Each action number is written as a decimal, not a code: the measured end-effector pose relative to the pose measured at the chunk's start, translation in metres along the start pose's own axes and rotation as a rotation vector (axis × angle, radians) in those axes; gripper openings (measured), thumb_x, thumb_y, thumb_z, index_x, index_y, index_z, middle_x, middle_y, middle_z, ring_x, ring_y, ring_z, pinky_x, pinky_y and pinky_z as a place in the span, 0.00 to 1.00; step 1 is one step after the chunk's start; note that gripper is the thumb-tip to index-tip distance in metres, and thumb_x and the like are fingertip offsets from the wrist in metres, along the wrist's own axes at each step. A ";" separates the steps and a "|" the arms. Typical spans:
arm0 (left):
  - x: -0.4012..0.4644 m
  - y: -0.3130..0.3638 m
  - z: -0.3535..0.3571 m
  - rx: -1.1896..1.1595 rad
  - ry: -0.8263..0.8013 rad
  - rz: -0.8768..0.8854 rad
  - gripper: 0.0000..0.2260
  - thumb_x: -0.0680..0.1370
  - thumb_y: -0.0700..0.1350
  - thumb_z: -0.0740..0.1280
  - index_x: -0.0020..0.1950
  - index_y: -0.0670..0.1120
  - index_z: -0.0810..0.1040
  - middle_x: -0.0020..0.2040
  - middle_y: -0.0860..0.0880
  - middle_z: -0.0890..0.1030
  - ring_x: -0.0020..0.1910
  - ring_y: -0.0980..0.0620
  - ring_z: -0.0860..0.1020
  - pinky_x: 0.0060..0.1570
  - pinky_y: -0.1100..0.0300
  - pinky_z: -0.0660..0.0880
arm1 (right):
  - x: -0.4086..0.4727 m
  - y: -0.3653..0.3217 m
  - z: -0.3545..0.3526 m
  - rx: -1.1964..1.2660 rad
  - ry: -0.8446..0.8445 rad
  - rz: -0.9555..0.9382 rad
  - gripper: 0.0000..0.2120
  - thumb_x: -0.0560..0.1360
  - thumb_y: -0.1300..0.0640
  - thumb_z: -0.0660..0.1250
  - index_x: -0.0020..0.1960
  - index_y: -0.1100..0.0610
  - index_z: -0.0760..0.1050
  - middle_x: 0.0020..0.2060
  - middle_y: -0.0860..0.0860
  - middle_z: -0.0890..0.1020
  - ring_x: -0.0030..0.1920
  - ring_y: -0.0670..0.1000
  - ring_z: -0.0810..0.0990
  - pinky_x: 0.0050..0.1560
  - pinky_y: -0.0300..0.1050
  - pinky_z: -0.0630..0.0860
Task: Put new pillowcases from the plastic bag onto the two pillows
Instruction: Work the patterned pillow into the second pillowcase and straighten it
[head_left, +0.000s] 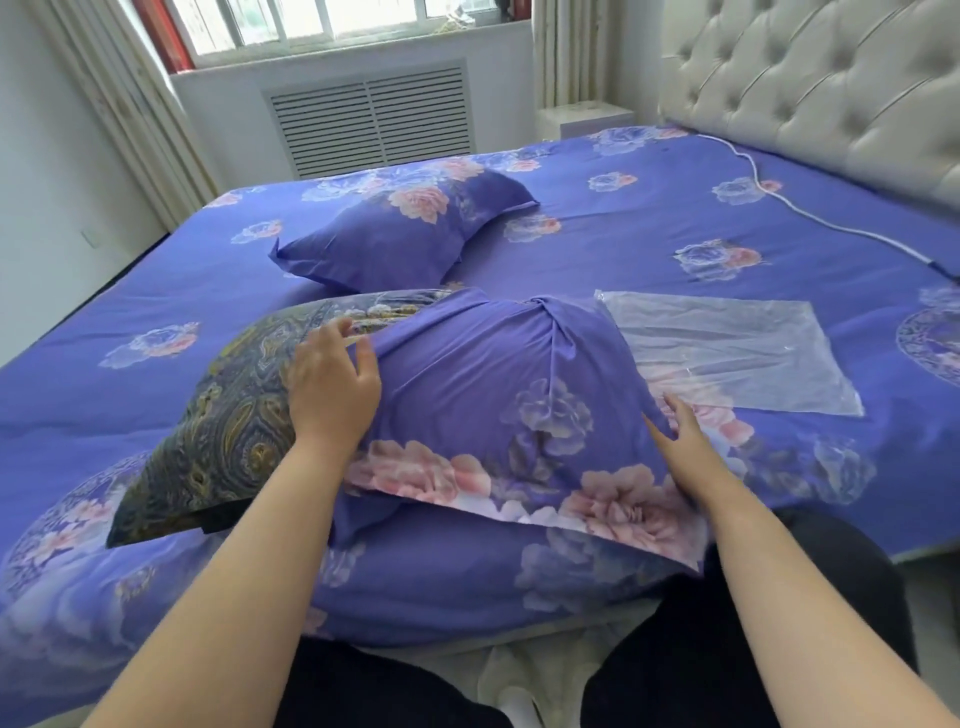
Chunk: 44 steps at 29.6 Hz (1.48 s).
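The bed sheet (649, 218), the far pillow (395, 234) and the near pillowcase (493, 395) are violet-blue with pink and pale blue roses, the near pillow (228, 415) shows dark olive-and-gold paisley, and the plastic bag (727, 348) is clear.

No readable text, labels, brands or numbers anywhere in view.
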<state>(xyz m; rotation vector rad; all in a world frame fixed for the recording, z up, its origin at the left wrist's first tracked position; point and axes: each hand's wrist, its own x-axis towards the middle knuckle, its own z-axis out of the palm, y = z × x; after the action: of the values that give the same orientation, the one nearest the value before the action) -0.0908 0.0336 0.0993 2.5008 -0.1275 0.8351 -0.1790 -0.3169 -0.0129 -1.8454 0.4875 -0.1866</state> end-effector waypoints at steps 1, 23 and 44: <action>0.014 0.006 0.004 0.016 -0.083 0.025 0.18 0.80 0.49 0.59 0.66 0.40 0.70 0.63 0.40 0.75 0.62 0.38 0.71 0.62 0.46 0.66 | 0.003 -0.006 -0.007 0.019 -0.068 -0.021 0.31 0.75 0.45 0.66 0.74 0.50 0.60 0.66 0.49 0.70 0.65 0.50 0.70 0.66 0.49 0.68; -0.043 -0.003 0.023 0.088 -0.066 0.078 0.18 0.79 0.53 0.54 0.37 0.43 0.71 0.28 0.37 0.78 0.29 0.34 0.77 0.28 0.54 0.64 | 0.093 -0.131 0.006 0.112 0.040 0.057 0.32 0.78 0.38 0.54 0.65 0.65 0.72 0.65 0.59 0.75 0.63 0.56 0.75 0.61 0.50 0.72; 0.101 0.116 0.007 0.143 -0.638 -0.070 0.25 0.74 0.60 0.65 0.59 0.41 0.78 0.59 0.44 0.79 0.56 0.46 0.76 0.45 0.58 0.64 | -0.006 -0.181 0.035 0.314 0.387 -0.523 0.26 0.75 0.44 0.65 0.28 0.51 0.55 0.18 0.44 0.60 0.22 0.43 0.59 0.22 0.33 0.57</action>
<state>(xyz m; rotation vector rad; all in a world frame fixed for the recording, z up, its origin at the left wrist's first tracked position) -0.0329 -0.0643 0.2037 2.7998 -0.1959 -0.0073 -0.1292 -0.2381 0.1467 -1.5929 0.2083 -0.9341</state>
